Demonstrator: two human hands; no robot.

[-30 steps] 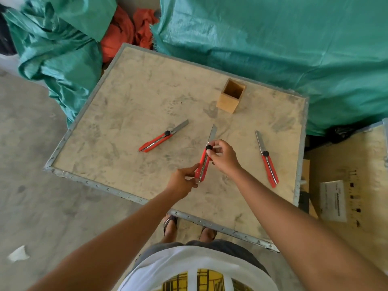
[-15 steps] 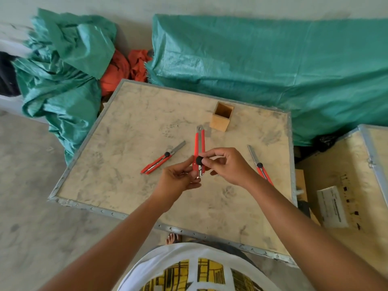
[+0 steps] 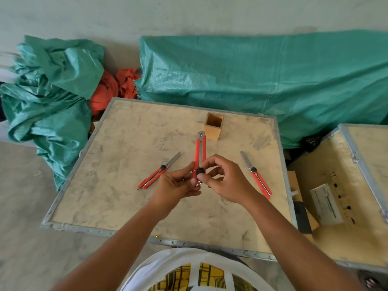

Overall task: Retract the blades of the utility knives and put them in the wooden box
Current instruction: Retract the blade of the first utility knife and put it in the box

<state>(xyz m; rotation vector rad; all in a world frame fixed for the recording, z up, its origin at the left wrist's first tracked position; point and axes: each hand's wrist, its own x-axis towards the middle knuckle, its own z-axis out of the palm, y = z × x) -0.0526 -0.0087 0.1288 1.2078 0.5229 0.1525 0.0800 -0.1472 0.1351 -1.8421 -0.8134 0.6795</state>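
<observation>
A red utility knife (image 3: 200, 151) is held upright above the table, its tip pointing at the wooden box (image 3: 213, 127); almost no blade shows. My left hand (image 3: 178, 185) grips its lower handle. My right hand (image 3: 225, 181) pinches the black knob near the knife's lower end. Two more red knives lie flat with blades extended: one (image 3: 156, 174) to the left of my hands, another (image 3: 257, 175) to the right. The small open-topped box stands at the table's far middle.
The work surface is a plywood table (image 3: 126, 196) with a metal rim. Green tarps (image 3: 262, 80) and orange cloth (image 3: 109, 89) lie behind it. A wooden crate (image 3: 346, 185) with a white label stands at the right.
Both hands lifted the middle knife off the table and raised it toward me. Its extended blade has slid back into the handle. The other two knives stayed put.
</observation>
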